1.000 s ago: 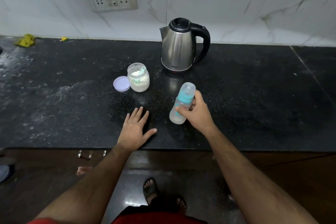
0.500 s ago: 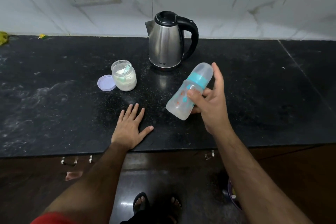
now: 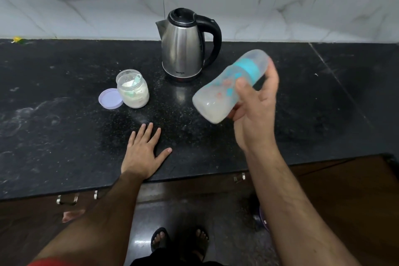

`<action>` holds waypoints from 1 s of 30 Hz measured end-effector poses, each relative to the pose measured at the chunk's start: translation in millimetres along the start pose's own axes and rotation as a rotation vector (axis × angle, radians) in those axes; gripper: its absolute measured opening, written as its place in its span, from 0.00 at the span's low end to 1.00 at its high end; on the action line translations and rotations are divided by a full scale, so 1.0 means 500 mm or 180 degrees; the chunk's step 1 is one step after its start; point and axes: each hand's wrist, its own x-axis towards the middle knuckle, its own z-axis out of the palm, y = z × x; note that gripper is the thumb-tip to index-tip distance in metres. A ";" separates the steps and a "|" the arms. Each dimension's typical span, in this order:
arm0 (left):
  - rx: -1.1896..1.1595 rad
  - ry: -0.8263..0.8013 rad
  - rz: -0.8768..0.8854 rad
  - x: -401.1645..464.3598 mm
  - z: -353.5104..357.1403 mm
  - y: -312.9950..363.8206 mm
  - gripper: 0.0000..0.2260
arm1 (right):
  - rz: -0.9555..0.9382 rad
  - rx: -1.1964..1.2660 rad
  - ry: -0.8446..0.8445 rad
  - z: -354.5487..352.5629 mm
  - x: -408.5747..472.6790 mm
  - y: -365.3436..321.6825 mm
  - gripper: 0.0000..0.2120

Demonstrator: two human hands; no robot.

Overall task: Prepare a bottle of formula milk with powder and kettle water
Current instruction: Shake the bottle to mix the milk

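— Two hands: what are they doing?
— Right hand (image 3: 254,112) grips the capped bottle (image 3: 228,86), tilted, lifted off the surface (image 3: 64,114) at centre right. Left hand (image 3: 142,153) lies flat, fingers spread, holding nothing.
— Kettle (image 3: 183,49)?
— Upper centre; powder jar (image 3: 133,89) to its left.

Head-worn view, steeply downward onto countertop (image 3: 64,114)

The motion-blurred bottle (image 3: 224,90) partly hides right hand (image 3: 255,112) fingers.

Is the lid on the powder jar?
No, the purple lid lies flat on the counter, touching the open powder jar on its left.
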 end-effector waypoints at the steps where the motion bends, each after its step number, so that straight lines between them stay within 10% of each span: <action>1: 0.0008 0.0012 -0.0008 0.000 0.000 0.000 0.39 | -0.0033 0.0021 0.0074 -0.001 0.000 -0.001 0.35; 7: -0.0095 0.0058 -0.0037 -0.002 -0.002 0.003 0.39 | 0.0277 -0.0264 -0.0807 0.013 -0.037 0.016 0.41; 23: -0.0106 0.0002 -0.0069 -0.001 -0.006 0.002 0.36 | -0.0036 0.0342 -0.0006 0.010 -0.011 0.016 0.35; 30: -0.0088 -0.0031 -0.0084 -0.001 -0.006 0.002 0.39 | 0.0202 0.0011 -0.0610 0.009 -0.033 0.022 0.42</action>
